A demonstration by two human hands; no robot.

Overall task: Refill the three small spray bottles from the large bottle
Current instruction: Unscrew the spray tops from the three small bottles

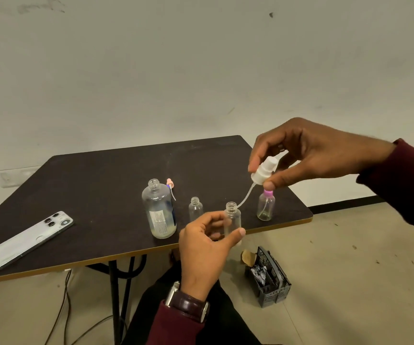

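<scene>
Bottles [160,210] on dark table [101,175]; pale wall [201,58]

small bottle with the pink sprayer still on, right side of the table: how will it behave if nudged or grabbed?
The pink-capped bottle looks nearly empty, clear thin plastic, so probably very light and likely to slide on the table at a light push. It is tall on a narrow base with the sprayer on top, so a high nudge may tip it. It stands near the table's edge, so it could fall off.
</scene>
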